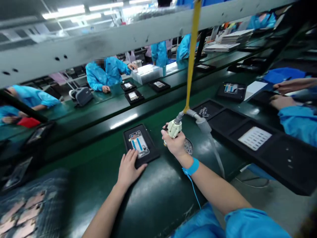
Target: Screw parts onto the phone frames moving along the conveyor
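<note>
My right hand [174, 142] is closed round a cream electric screwdriver [174, 128] that hangs from a yellow strap [192, 56], its grey cable trailing off to the right. A blue wrist strap [191, 167] circles that wrist. My left hand [128, 167] lies flat, fingers spread, on the near edge of a black tray [151, 150] holding a phone frame [139, 144]. The screwdriver is held just right of the tray, above the green belt. A small round dish of screws [188, 146] sits behind my right hand.
Black compartment trays [223, 122] run along the right; one holds a white parts sheet [255, 138]. Other people in blue coats work across the green conveyor [104, 109], where more trays and a clear box [146, 73] stand. A co-worker's hands [284, 94] are at far right.
</note>
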Tool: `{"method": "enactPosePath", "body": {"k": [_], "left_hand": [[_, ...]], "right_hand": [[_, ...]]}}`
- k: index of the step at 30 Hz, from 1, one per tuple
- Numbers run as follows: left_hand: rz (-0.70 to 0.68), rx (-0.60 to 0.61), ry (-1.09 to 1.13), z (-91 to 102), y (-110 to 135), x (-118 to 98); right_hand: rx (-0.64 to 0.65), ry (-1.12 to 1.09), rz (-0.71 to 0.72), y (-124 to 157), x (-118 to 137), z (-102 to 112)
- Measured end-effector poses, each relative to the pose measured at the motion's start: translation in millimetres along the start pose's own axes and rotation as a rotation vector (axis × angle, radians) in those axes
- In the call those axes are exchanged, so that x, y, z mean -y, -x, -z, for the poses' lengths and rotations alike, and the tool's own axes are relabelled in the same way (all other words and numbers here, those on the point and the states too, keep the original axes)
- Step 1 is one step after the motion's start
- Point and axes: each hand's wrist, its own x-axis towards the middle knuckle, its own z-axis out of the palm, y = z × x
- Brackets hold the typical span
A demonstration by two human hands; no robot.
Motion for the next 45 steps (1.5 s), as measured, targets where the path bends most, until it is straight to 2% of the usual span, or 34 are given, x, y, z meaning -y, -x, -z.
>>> {"method": "enactPosePath", "body": {"k": [3,6,8,11,15,17,20,22,24,26,28,31,34,38,45], "left_hand": [[0.115,-0.139,-0.016,-8.3,-48,38],[0.19,-0.213,-0.029,-14.0,-80,62],[0.236,-0.257,-0.026,-15.4,-88,72],[0.29,-0.327,-0.015,-16.4,-82,77],[0.276,-0.368,0.039,-20.5,-58,67],[0.233,-0.36,0.083,-24.4,-44,55],[0.164,-0.338,0.156,-30.4,-24,31],[0.124,-0.318,0.209,-32.3,-12,13],[0.093,-0.295,0.265,-30.6,-3,-2],[0.073,-0.271,0.322,-25.5,3,-13],[0.063,-0.244,0.375,-18.8,6,-20],[0.07,-0.212,0.443,-12.1,7,-24],[0.118,-0.198,0.503,-12.4,4,-23],[0.201,-0.175,0.576,-15.8,2,-17],[0.263,-0.172,0.673,-17.4,-6,-20]], "right_hand": [[0.038,0.028,0.011,2,-4,0],[0.07,0.079,0.025,4,-5,1],[0.075,0.133,0.037,5,-6,1],[0.058,0.202,0.053,4,-8,1],[0.016,0.258,0.135,2,-6,0],[-0.055,0.32,0.256,4,-1,1],[-0.133,0.387,0.519,15,11,3],[-0.062,0.357,0.652,29,18,2],[0.126,0.3,0.679,47,19,-4],[0.374,0.261,0.595,66,13,-15],[0.579,0.24,0.429,83,0,-29],[0.728,0.197,0.176,98,-19,-49],[0.787,0.145,0.061,100,-28,-65],[0.811,0.112,0.027,97,-29,-80],[0.764,0.058,-0.07,93,-31,-82]]}}
